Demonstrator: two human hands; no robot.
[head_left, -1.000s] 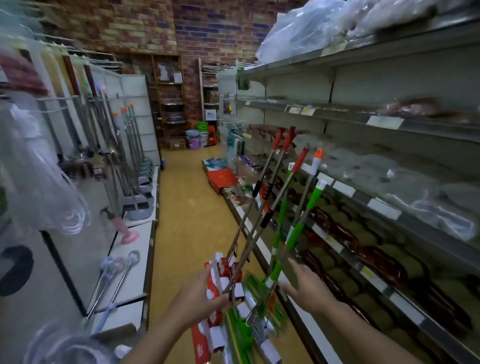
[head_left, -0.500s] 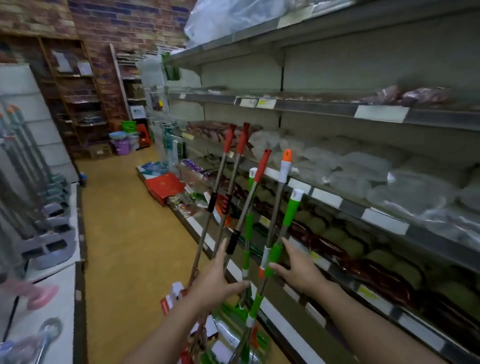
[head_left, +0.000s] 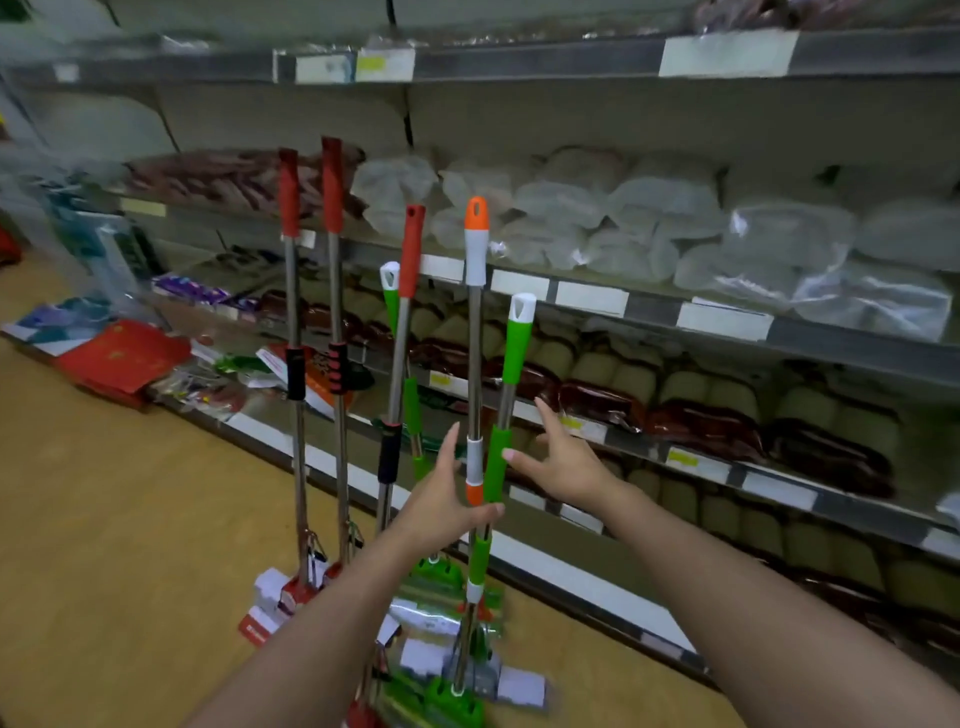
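Worn on the head, wide-angle; looks forward and down along both forearms (head_left: 727, 597). Faces the shelves (head_left: 852, 343) at a slant, close to the mops (head_left: 474, 364), with floor (head_left: 104, 519) at lower left.

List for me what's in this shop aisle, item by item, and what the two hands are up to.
Surface: yellow floor; the mop heads stand on it.
Job's things: orange-capped mop and green mop, nearly upright in front of the shelving.
Clutter: three red-handled mops, second green mop, red box, packets.
Hands: left hand open, touching the two poles; right hand open, fingers spread, thumb at the green grip.
Cables: nothing seen.
Surroundings: bagged goods and price labels on the shelves.
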